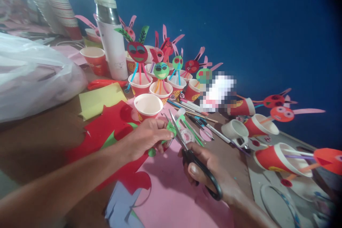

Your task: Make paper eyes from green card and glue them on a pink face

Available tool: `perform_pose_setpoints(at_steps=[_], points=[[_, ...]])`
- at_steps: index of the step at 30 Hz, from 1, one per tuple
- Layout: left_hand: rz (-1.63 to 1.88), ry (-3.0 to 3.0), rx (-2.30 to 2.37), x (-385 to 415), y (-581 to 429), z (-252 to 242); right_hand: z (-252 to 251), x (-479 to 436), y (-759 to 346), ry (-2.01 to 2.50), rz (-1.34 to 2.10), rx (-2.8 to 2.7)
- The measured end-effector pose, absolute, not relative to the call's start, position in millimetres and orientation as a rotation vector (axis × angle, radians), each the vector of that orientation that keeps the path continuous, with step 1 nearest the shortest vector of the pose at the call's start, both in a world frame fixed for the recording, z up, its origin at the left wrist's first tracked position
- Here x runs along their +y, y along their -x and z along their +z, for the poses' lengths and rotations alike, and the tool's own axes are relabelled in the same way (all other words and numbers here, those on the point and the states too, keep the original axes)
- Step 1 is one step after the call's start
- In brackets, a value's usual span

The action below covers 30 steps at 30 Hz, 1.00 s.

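My left hand (152, 133) pinches a small piece of green paper (171, 130) between thumb and fingers. Black-handled scissors (191, 153) are gripped in my right hand (211, 169), their blades parted and pointing up beside the green paper. Whether the blades touch the paper I cannot tell. Under both hands lies a pink paper sheet (171, 188). Cut red paper (107, 128) spreads beneath my left forearm, and a paper cup (148, 106) stands just beyond my left hand. A tape roll (187, 136) sits behind the scissors.
Several paper cups with paper-faced straw figures (161, 71) stand along the blue wall, others lie tipped at right. A white flask (110, 39), a plastic bag (34, 78), yellow paper (103, 100), pens (216, 131) and a white mug (234, 131) surround the work area.
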<state>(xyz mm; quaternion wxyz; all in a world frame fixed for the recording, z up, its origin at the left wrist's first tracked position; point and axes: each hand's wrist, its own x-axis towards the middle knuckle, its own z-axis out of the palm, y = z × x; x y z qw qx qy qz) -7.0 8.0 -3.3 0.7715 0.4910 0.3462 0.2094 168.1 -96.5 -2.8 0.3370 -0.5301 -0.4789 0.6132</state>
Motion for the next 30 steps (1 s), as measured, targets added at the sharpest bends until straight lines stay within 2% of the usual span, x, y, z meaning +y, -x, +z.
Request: perform_pose_setpoints(at_steps=[30], points=[[0.422,-1.106,0.752,14.3,9.7,-4.0,-2.5,-95.1,-167.6,1.380,1.606,-1.310]])
